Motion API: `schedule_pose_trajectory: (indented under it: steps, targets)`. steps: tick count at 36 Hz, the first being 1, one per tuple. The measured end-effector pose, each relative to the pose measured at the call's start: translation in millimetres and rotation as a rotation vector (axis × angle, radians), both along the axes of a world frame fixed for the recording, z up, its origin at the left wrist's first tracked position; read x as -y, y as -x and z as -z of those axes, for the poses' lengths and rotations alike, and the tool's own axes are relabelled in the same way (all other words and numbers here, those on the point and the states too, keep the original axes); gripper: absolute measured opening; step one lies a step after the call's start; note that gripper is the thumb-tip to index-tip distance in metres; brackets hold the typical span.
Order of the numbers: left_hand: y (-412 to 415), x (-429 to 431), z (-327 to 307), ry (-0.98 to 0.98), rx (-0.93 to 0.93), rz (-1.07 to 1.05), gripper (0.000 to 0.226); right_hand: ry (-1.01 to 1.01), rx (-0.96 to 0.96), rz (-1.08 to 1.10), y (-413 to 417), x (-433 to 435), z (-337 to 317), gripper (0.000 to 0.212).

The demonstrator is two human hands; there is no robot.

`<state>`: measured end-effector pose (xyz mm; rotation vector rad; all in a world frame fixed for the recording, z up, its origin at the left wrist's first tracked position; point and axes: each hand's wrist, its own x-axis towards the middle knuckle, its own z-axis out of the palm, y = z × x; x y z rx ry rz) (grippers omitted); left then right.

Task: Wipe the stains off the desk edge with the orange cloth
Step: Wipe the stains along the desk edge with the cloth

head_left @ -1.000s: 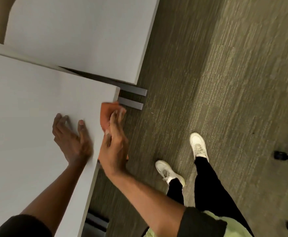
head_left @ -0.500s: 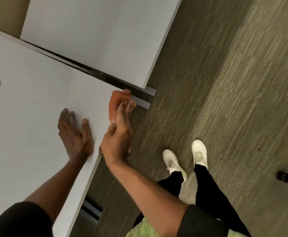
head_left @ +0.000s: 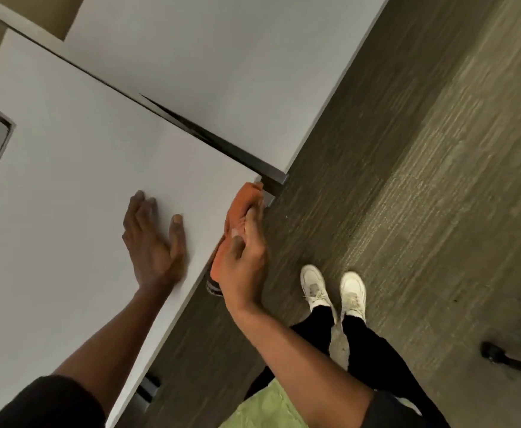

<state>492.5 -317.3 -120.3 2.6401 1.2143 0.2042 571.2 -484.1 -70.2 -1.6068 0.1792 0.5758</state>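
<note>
Item: orange cloth point(head_left: 243, 201), bunched into a long wad, was pressed against the right edge of the white worktop point(head_left: 67, 227), its far end reaching nearly to the far right corner of that worktop. Its long axis ran along the edge, not across it. Holder: right hand point(head_left: 243, 261), fingers point(head_left: 254, 216) curled narrow around the cloth and clamping it to the edge from the floor side, thumb over the top; the cloth extended past the fingertips toward the corner and also trailed back under the palm. Left hand point(head_left: 154, 239): flat on the worktop surface just beside the same edge, fingers spread wide, holding nothing, apparently bracing. The right hand was the nearer to the work, being on the edge itself, while the left lay inboard of it. Stains: none could be made out along the edge. Judgement: wiping was in progress, with the stroke near its far limit; since little edge remained ahead of the cloth before the corner, the next pass probably called for drawing back along the edge toward the near end. Also present: a second white panel point(head_left: 222, 72) beyond a dark gap, carpeted floor point(head_left: 423, 180), white shoes point(head_left: 333, 288).
</note>
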Motion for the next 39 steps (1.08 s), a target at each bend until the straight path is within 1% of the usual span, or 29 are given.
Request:
schedule_pose_trajectory:
  steps: [4, 8, 10, 14, 17, 21, 25, 28, 29, 32, 36, 37, 39]
  targets:
    - [1.7, -1.0, 1.5, 0.007, -0.003, -0.001, 0.066, -0.05, -0.094, 0.022, 1.2, -1.9, 3.0, 0.063]
    - [2.3, 1.4, 0.2, -0.001, 0.008, 0.023, 0.066, -0.073, -0.155, 0.131, -42.8, -8.5, 13.2, 0.063]
    - [0.5, 3.4, -1.7, 0.004, -0.005, 0.022, 0.066, -0.07, -0.154, 0.143, -60.6, -10.8, 15.0, 0.063]
    - [-5.6, 9.5, -9.0, 0.012, -0.043, 0.012, 0.067, -0.064, -0.144, 0.064, -56.6, -2.9, 12.2, 0.065]
    - [-18.1, 15.4, -17.8, 0.002, -0.082, -0.036, 0.064, -0.042, -0.161, -0.016, -54.0, 13.9, 18.1, 0.063]
    - [-53.3, 24.5, -26.8, -0.064, -0.085, -0.153, 0.054, -0.033, -0.154, -0.19, -87.1, 36.8, 29.2, 0.063]
    - [-92.9, 44.4, -26.3, -0.055, -0.033, -0.304, 0.055, -0.125, -0.214, -0.379, -139.3, 50.5, 39.3, 0.065]
    - [-125.1, 62.5, -18.6, -0.024, 0.055, -0.443, 0.059, -0.124, -0.229, -0.529, -171.6, 51.6, 42.5, 0.063]
    - [-134.1, 66.8, -15.2, -0.014, 0.082, -0.493, 0.062, -0.106, -0.199, -0.594, -180.5, 48.4, 41.2, 0.062]
    - [-144.9, 72.0, -6.0, -0.028, 0.122, -0.589, 0.069, -0.025, -0.021, -0.818, -203.9, 30.2, 35.8, 0.062]
    - [-139.6, 69.8, -1.1, -0.07, 0.113, -0.617, 0.06, 0.013, 0.178, -1.047, -228.5, -4.9, 26.9, 0.058]
    - [-139.7, 69.7, -0.9, -0.084, 0.101, -0.615, 0.059, 0.022, 0.202, -1.081, -232.4, -11.6, 25.2, 0.058]
    - [-141.5, 69.5, -1.0, -0.104, 0.088, -0.612, 0.056, 0.03, 0.191, -1.124, -238.4, -18.4, 24.0, 0.059]
